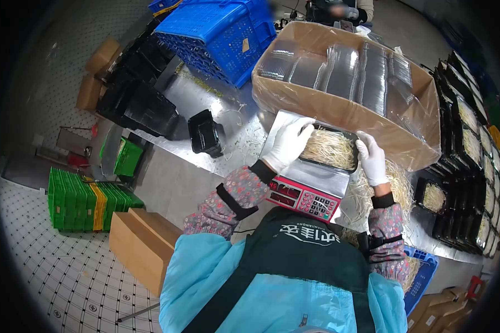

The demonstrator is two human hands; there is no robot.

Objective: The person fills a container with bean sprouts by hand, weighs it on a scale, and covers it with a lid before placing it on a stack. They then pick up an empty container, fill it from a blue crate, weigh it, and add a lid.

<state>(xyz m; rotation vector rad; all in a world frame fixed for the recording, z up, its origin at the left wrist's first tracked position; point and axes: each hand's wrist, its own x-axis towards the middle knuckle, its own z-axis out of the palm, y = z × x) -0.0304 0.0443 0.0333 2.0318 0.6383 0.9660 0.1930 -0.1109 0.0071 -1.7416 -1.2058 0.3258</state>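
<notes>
A black plastic tray filled with pale bean sprouts sits over the metal top of a weighing scale, whose red front panel has a display and buttons. My left hand, in a white glove, grips the tray's left end with fingers over the rim. At the opposite end my right hand, also gloved in white, pinches the right rim. Loose sprouts are heaped on the table beside and below my right hand.
Behind the scale stands a cardboard box of clear plastic lids. An empty black tray and a blue crate are to the left. Stacked sprout trays line the right side. A blue basket sits low right; another person's gloved hand shows behind.
</notes>
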